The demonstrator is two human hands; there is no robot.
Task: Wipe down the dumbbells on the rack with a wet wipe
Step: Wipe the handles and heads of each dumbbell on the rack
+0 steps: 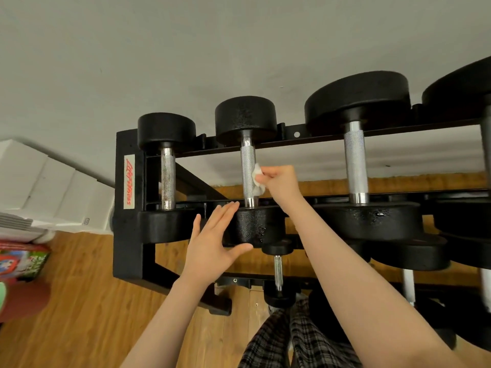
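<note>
**Wiping the second dumbbell's handle**

While my left hand [212, 243] lay flat, fingers straight, against the near head of the second dumbbell [248, 171] on the rack [127, 235], my right hand [279, 181] pinched the wet wipe [257, 179] against its knurled handle; fingertips hidden, rightmost dumbbell [467, 88] cut off.

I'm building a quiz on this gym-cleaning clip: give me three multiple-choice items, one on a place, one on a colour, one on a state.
1. Where is the crumpled white wet wipe?
A. on the wooden floor
B. against the knurled steel handle of the second black dumbbell from the left
C. on the rack's label

2. What colour is the label lettering?
A. red
B. blue
C. green

3. The left hand is:
A. fisted
B. gripping a handle
C. open, fingers straight

Key: B, the right hand pinches it there; A, red script; C, flat by the dumbbell's near head.
</note>
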